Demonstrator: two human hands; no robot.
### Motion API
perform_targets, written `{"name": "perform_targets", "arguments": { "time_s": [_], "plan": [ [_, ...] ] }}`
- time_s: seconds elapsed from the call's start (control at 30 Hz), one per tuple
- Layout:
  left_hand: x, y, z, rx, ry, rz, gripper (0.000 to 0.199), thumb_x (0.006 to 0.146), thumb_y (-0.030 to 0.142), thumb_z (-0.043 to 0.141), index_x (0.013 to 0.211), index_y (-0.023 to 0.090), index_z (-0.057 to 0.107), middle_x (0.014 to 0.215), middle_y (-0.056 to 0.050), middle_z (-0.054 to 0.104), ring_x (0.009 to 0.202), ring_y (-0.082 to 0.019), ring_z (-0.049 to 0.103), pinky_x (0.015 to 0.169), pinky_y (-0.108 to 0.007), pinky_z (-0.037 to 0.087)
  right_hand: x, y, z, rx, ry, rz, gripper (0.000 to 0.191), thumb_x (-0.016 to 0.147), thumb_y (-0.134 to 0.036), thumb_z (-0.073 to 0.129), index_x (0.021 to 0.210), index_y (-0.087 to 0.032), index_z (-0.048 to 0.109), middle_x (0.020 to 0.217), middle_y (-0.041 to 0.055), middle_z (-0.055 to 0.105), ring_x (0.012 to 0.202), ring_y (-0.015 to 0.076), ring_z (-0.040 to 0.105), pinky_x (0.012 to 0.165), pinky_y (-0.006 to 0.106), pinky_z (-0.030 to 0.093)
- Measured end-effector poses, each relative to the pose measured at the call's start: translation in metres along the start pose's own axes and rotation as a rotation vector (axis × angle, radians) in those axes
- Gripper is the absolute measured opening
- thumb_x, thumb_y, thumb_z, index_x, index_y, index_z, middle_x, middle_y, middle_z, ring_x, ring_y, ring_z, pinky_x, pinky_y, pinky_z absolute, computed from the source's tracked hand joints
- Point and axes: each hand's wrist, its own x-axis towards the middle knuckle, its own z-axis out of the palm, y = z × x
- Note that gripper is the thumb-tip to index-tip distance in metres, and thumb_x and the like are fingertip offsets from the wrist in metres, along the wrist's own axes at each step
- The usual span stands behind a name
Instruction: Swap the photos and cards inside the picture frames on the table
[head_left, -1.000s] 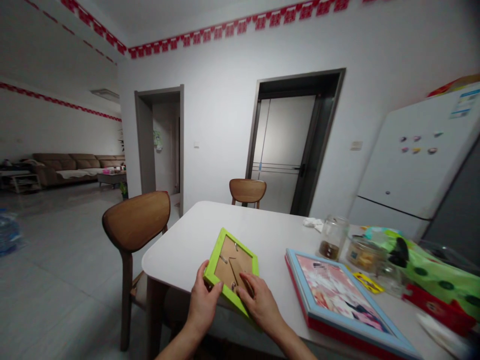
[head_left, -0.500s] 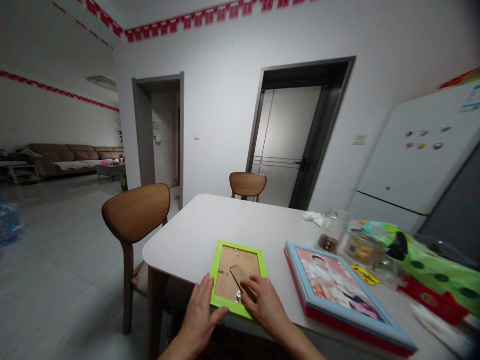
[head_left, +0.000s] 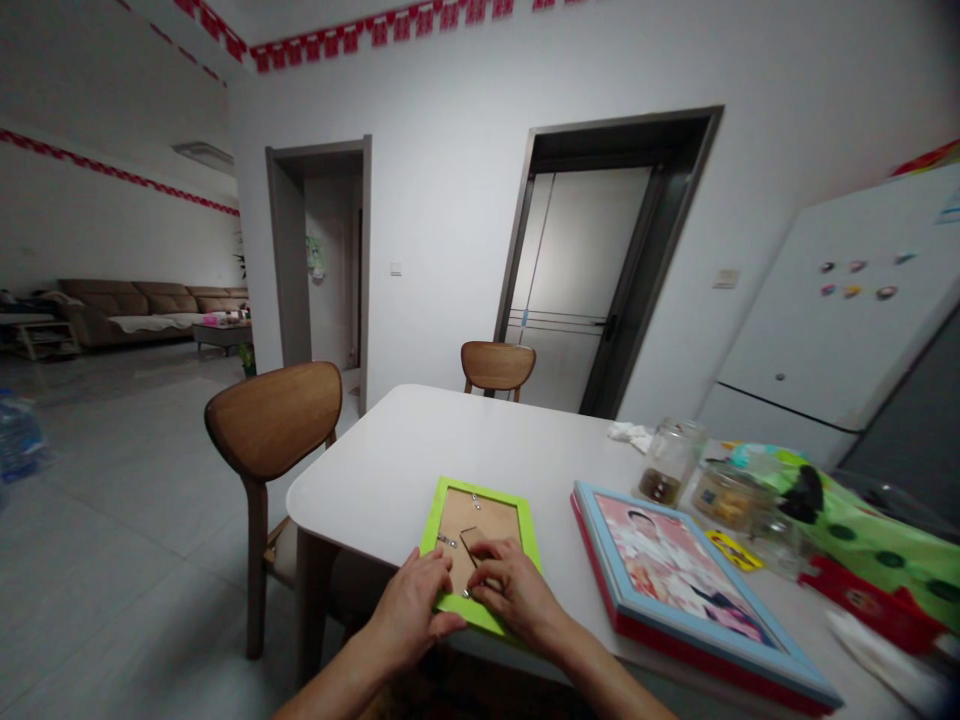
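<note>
A lime-green picture frame [head_left: 533,535] lies face down on the white table [head_left: 450,432], near its front edge. Its brown backing board [head_left: 491,508] shows a stand leg and small metal clips [head_left: 448,541] along the edges. My left hand [head_left: 412,608] grips the frame's near left corner, fingers bent over the left side, thumb along the front rim. My right hand [head_left: 517,595] is closed above the lower part of the backing, its fingertips pinched at the metal clip by the front rim. It covers part of the stand leg and the right-hand clip.
Right of my hands lies a blue photo frame [head_left: 611,560] on top of a red one. Behind it stand a glass jar [head_left: 670,462], a container of food [head_left: 727,497] and a green spotted bag [head_left: 877,540]. Wooden chairs [head_left: 277,420] stand at the left and far sides.
My right fingertips have moved slightly left and down to the clip at the front rim. My left fingers have shifted inward over the frame's left side and bent more.
</note>
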Motion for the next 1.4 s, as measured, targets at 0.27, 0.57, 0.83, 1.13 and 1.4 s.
{"name": "perform_targets", "arguments": {
  "time_s": [0.27, 0.57, 0.83, 1.13, 1.4],
  "plan": [
    [-0.002, 0.001, 0.0, -0.036, 0.041, 0.007, 0.025, 0.064, 0.026, 0.066, 0.084, 0.02, 0.053, 0.113, -0.005, 0.054, 0.112, -0.019, 0.042, 0.099, -0.037, 0.023, 0.024, -0.005, 0.013, -0.138, 0.129, 0.078, 0.019, 0.07, -0.027, 0.05, 0.081, -0.022, 0.065, 0.09, 0.0039, 0.061, 0.088, 0.0171, 0.05, 0.079, 0.028, 0.033],
    [-0.002, 0.0, -0.001, -0.056, 0.057, 0.026, 0.027, 0.063, 0.025, 0.066, 0.087, 0.02, 0.054, 0.107, -0.003, 0.056, 0.105, -0.019, 0.047, 0.099, -0.035, 0.023, 0.062, -0.008, 0.035, -0.238, 0.171, 0.178, 0.02, 0.071, -0.023, 0.046, 0.073, -0.018, 0.066, 0.077, 0.0071, 0.062, 0.078, 0.018, 0.053, 0.068, 0.026, 0.035],
    [-0.003, -0.001, 0.002, -0.029, 0.033, -0.011, 0.033, 0.062, 0.024, 0.068, 0.09, 0.018, 0.054, 0.115, -0.008, 0.053, 0.113, -0.023, 0.04, 0.101, -0.041, 0.021, 0.034, 0.03, -0.015, -0.301, 0.126, 0.258, 0.025, 0.064, -0.017, 0.048, 0.084, -0.016, 0.064, 0.089, 0.0082, 0.062, 0.084, 0.0177, 0.054, 0.073, 0.025, 0.037],
    [-0.003, -0.003, 0.003, -0.015, 0.04, 0.003, 0.032, 0.063, 0.025, 0.068, 0.089, 0.019, 0.052, 0.114, -0.007, 0.053, 0.113, -0.02, 0.041, 0.101, -0.039, 0.021, 0.019, 0.042, -0.02, -0.396, 0.103, 0.334, 0.024, 0.064, -0.011, 0.043, 0.074, -0.015, 0.064, 0.083, 0.009, 0.058, 0.073, 0.0152, 0.054, 0.063, 0.022, 0.035],
    [0.0, -0.005, 0.005, -0.025, 0.039, 0.007, 0.032, 0.06, 0.026, 0.07, 0.087, 0.018, 0.053, 0.113, -0.007, 0.054, 0.112, -0.021, 0.042, 0.1, -0.04, 0.021, 0.027, 0.047, -0.017, -0.475, 0.103, 0.376, 0.023, 0.072, -0.016, 0.042, 0.076, -0.016, 0.064, 0.083, 0.0086, 0.058, 0.069, 0.0149, 0.053, 0.06, 0.023, 0.032]
  ]
}}
